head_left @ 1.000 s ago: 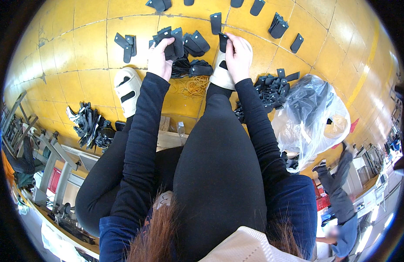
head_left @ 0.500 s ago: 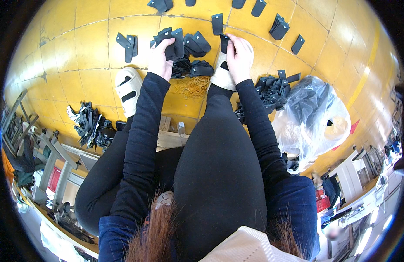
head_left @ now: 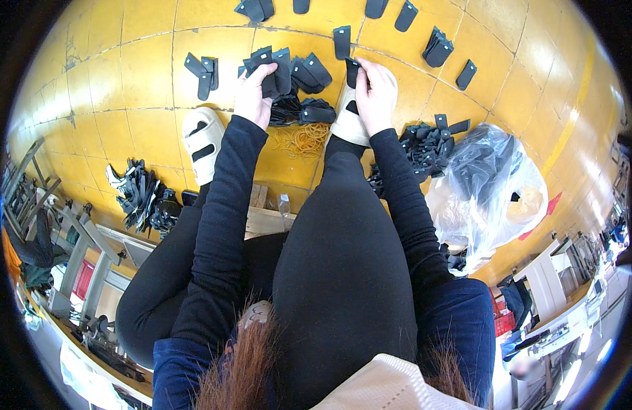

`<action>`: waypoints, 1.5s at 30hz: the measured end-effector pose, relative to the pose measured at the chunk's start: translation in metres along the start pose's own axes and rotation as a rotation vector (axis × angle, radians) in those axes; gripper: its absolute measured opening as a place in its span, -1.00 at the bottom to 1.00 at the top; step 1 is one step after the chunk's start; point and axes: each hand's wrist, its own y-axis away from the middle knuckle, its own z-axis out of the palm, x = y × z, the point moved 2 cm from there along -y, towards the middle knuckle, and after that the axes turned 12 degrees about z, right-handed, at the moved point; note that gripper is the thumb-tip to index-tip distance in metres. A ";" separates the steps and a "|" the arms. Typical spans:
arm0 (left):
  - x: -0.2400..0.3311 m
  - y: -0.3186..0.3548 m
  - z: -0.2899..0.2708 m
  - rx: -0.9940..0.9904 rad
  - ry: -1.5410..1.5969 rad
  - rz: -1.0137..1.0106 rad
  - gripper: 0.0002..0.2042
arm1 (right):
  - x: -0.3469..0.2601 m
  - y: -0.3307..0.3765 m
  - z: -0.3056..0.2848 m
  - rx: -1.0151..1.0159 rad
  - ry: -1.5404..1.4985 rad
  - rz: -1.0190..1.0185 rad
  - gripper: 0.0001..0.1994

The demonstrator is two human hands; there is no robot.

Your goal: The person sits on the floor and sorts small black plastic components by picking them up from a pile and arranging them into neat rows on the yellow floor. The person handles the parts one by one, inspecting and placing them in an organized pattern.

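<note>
My left hand [head_left: 255,98] is closed on a few flat black fabric pieces [head_left: 281,70], rounded at one end and marked with small white labels. Between the thumb and fingers of my right hand [head_left: 375,94] is one more black piece [head_left: 352,71], held above my right sandal [head_left: 349,124]. Just beyond it a single black piece [head_left: 341,42] lies on the floor. Right of the left hand, a fanned stack [head_left: 311,73] of the same pieces rests above a bundled black pile [head_left: 317,111]. Yellow rubber bands [head_left: 309,139] lie in a tangle between my feet.
Small groups of black pieces [head_left: 437,47] are spread over the yellow tiled floor [head_left: 145,75]. At the right, a heap of black pieces [head_left: 423,150] sits beside a clear plastic bag [head_left: 490,195]. Another dark heap [head_left: 142,193] lies near my left sandal [head_left: 204,143].
Both hands stay almost in place, still holding their black pieces. The floor scene has shifted very slightly downward in the view.
</note>
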 end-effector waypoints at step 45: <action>0.006 0.013 0.026 -0.133 0.077 -0.012 -0.75 | 0.064 -0.176 -0.034 0.265 -0.170 0.316 -0.76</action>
